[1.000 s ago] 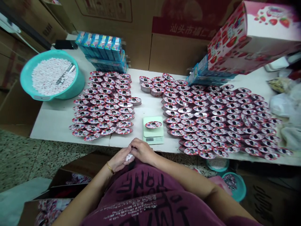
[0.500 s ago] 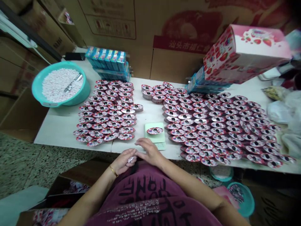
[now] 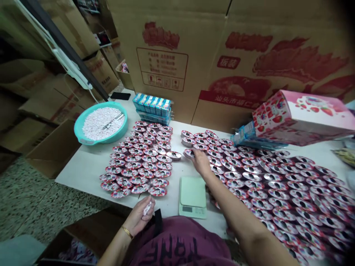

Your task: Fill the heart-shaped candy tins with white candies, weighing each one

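Note:
My left hand (image 3: pixel 141 215) is half curled near the table's front edge, closed around a few small white pieces (image 3: pixel 147 208). My right hand (image 3: pixel 201 162) reaches across the table, its fingers on the right end of an oval printed packet (image 3: pixel 189 153) with a dark hole in its top. That packet sits at the left edge of the right-hand group of like packets (image 3: pixel 252 176). Another group of oval packets (image 3: pixel 138 162) stands in rows at the left. Nearer me, a pale green kitchen scale (image 3: pixel 193 192) has nothing on its plate.
A turquoise basin (image 3: pixel 80 135) of small white pieces, with metal tongs (image 3: pixel 113 121) in it, stands at the left. Blue boxes (image 3: pixel 152 107) and a pink strawberry-printed box (image 3: pixel 318 118) stand along the back, before a large carton (image 3: pixel 205 44). A black phone (image 3: pixel 120 96) lies behind the basin.
My right hand has moved from beside my left hand to the packet group's left edge. The oval packet is gone from the scale. The left hand still holds white pieces; the view has tilted up.

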Demonstrator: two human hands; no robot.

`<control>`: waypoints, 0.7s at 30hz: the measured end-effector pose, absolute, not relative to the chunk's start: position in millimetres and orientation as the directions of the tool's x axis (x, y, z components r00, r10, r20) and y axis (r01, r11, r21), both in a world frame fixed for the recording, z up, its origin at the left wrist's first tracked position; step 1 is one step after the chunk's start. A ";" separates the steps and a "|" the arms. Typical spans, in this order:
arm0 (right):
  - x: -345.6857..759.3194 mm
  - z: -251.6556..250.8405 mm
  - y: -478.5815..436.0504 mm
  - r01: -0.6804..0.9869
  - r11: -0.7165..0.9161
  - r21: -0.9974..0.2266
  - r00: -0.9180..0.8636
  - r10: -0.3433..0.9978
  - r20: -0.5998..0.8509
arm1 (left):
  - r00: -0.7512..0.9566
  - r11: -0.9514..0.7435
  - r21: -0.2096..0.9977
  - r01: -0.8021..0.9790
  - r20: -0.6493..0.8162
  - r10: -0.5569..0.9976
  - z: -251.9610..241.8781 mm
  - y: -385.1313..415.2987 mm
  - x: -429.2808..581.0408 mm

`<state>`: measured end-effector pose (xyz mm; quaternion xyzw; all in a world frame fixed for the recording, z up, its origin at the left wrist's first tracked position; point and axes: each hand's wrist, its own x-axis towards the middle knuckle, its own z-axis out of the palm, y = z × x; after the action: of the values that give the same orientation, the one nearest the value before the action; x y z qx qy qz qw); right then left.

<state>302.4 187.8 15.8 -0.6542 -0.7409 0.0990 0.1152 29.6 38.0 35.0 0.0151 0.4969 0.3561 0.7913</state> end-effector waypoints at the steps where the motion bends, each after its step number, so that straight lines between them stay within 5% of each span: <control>1: 291.2 14.7 205.5 0.949 0.133 -0.286 -0.134 0.991 0.017 | 0.230 0.731 0.381 -0.566 -0.779 0.584 35.0 40.5 27.9; 7: 252.8 -2.8 258.1 0.906 0.288 -0.310 -0.311 0.950 -0.029 | 0.110 0.646 0.378 -0.663 -0.804 0.584 27.8 43.1 16.2; 11: 281.8 -13.4 267.7 0.957 0.188 -0.223 -0.170 0.981 0.097 | 0.077 0.631 0.353 -0.691 -0.831 0.550 23.9 38.2 11.4; 15: 302.1 -11.7 277.3 0.968 0.201 -0.150 -0.190 0.978 0.085 | 0.141 0.615 0.262 -0.743 -0.838 0.527 30.8 40.5 20.4; 21: 310.4 33.0 231.7 0.926 0.298 -0.231 -0.256 0.947 0.193 | 0.207 0.592 0.173 -0.787 -0.830 0.518 52.0 48.6 43.5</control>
<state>310.4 231.7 33.0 -0.5916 -0.7917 0.0350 0.1480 43.5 48.6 52.0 -0.1457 0.4621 0.4275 0.7632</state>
